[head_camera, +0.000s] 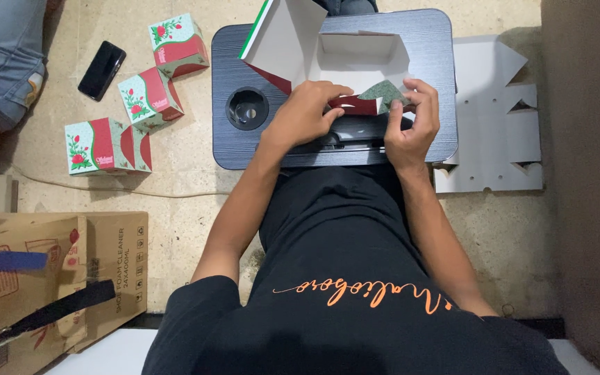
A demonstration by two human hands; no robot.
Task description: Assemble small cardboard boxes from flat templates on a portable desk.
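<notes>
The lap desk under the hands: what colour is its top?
Dark grey-black with a fine streaked grain, on the lap desk; the head view shows it.

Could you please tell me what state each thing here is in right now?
Carton blank: partly folded, open, white inside up.
Left hand: pressing a flap.
Right hand: pinching a flap.
Three finished boxes: folded up, lying on the floor.
Phone: screen dark, lying flat.
Flat blanks: unfolded, stacked.
Brown carton: flaps open.

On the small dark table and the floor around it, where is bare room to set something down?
Bare: the table's front-left corner below the round cup hole, and the floor between table and finished boxes. Crowded: the table's middle, where both hands fold the carton; flat blanks cover the right floor.
</notes>
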